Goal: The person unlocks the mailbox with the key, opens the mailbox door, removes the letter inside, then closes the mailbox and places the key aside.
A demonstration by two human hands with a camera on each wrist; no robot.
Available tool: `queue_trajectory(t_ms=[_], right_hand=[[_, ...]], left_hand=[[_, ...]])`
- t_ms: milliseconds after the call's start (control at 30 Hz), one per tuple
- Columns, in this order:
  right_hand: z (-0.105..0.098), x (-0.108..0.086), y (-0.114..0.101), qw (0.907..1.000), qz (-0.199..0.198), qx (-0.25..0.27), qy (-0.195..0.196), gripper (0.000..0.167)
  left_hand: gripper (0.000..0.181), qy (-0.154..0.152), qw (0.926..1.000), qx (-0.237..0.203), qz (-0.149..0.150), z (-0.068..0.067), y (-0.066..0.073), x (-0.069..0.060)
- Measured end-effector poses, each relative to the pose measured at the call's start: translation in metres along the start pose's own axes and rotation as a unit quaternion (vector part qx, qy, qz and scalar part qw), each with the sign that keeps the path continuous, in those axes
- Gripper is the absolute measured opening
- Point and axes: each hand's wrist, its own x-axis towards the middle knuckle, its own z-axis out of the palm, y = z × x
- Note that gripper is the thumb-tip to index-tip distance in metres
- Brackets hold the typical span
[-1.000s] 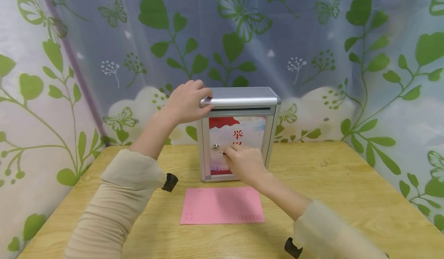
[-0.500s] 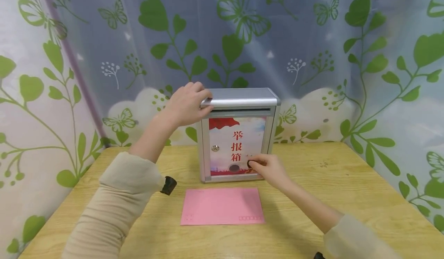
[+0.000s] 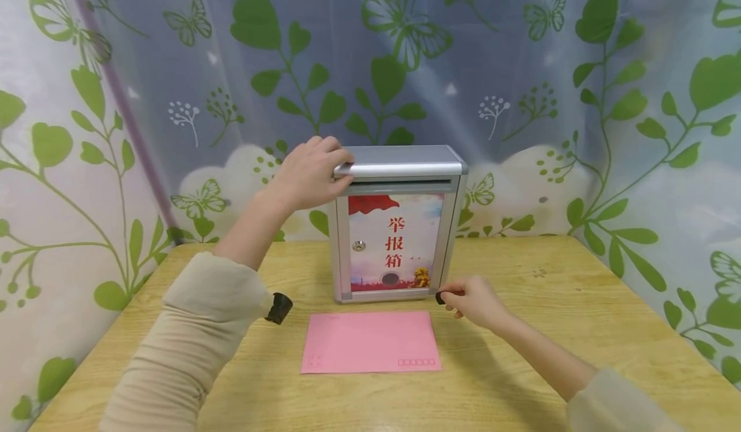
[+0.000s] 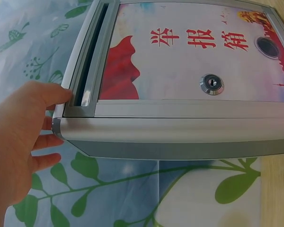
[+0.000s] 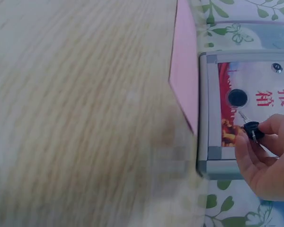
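Note:
A silver metal letter box (image 3: 399, 155) stands upright on the table, with a slot near its top, red characters on its front panel and a round keyhole lock (image 3: 359, 245) at the left. My left hand (image 3: 315, 171) grips its top left corner, thumb at the front and fingers over the top; the left wrist view shows the fingers at that corner (image 4: 57, 126). Between thumb and fingers, my right hand (image 3: 477, 303) pinches a black-headed key (image 5: 253, 131) beside the box's lower right corner. In the right wrist view the metal blade points out from the fingers.
A pink envelope (image 3: 370, 342) lies flat on the wooden table (image 3: 521, 355), in front of the box. Behind the table hangs a curtain (image 3: 509, 46) printed with leaves and butterflies. A black band piece (image 3: 279, 308) sits by the left sleeve.
My right hand has moved from beside the lock, down and to the right, to the box's lower right corner, carrying the key. The left hand has stayed on the top corner.

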Motion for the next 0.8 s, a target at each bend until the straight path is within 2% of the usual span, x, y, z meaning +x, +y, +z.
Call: queue_trajectory(t_ms=[133,233,367,467,633,800], right_hand=[[-0.001,-0.003,0.009,0.9986,-0.024,-0.041,-0.022,0.022],[0.0,-0.005,0.014,0.9932,-0.049,-0.101,-0.03,0.019],[0.005,-0.008,0.016,0.9719,-0.104,-0.211,-0.003,0.011],[0.008,-0.011,0.015,0.9549,-0.129,-0.266,0.032,0.009],[0.009,-0.014,0.017,0.9305,-0.141,-0.332,0.06,0.01],[0.013,-0.014,0.021,0.9042,-0.147,-0.397,0.058,0.007]], left_hand=[[0.029,0.001,1.0,0.001,0.0,0.0,0.0,0.0],[0.029,-0.001,1.0,0.003,0.0,-0.001,0.0,0.0],[0.03,-0.003,1.0,0.002,0.0,-0.001,-0.001,0.0],[0.03,-0.005,1.0,-0.002,-0.002,-0.001,-0.002,0.0],[0.03,-0.009,0.9999,-0.008,-0.004,0.0,-0.002,0.0],[0.03,-0.006,1.0,-0.006,-0.002,0.0,-0.001,0.001]])
